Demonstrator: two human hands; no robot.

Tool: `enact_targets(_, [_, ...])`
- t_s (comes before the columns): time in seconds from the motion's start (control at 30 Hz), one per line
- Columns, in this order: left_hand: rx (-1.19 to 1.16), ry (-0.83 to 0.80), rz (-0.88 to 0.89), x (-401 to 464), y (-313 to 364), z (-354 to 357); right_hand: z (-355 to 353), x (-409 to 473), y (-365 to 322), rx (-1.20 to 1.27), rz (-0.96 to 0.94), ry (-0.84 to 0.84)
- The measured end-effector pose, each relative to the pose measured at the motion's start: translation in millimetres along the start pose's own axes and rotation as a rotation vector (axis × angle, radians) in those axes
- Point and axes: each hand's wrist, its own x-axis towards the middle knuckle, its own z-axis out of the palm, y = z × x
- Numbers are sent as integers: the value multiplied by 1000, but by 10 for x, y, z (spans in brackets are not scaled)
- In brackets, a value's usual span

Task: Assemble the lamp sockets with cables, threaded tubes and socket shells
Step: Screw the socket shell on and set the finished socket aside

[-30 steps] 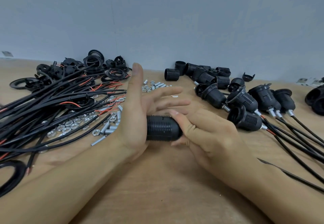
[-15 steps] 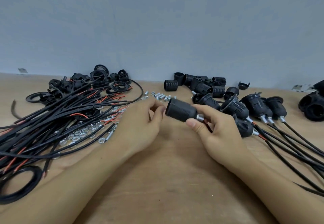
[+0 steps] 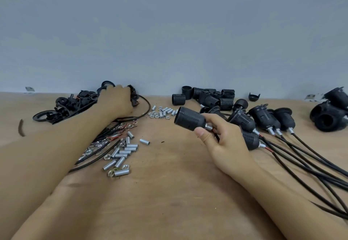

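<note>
My right hand (image 3: pixel 224 142) holds an assembled black lamp socket (image 3: pixel 190 118) by its silver threaded tube, lifted above the wooden table (image 3: pixel 169 192), open end to the left. Its cable runs back under my palm. My left hand (image 3: pixel 116 98) is stretched far left over the pile of black socket parts and rings (image 3: pixel 75 102), fingers curled down into it; what it grips is hidden. Black cables with red cores (image 3: pixel 113 134) lie under my left forearm. Silver threaded tubes (image 3: pixel 122 153) and nuts lie beside them.
Several finished sockets with cables (image 3: pixel 263 119) lie at the right, their cables fanning to the lower right. Loose black socket shells (image 3: pixel 212 95) sit at the back by the wall. More small tubes and nuts (image 3: pixel 162 112) lie mid-table. Large black parts (image 3: pixel 331 115) sit far right.
My left hand let go of the socket and reached up and left into the pile of black parts. My right hand carried the assembled socket a little to the right.
</note>
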Motion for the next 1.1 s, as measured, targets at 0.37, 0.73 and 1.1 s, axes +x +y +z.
enact_targets(0.37, [-568, 367, -45, -292, 146, -83, 9, 29, 43, 89, 38, 41])
enact_targets(0.73, [-1614, 200, 45, -1457, 840, -257, 24, 38, 37, 173, 14, 112])
enact_targets(1.1, [-2338, -318, -300, -1338, 766, -196, 30, -19, -56, 49, -124, 0])
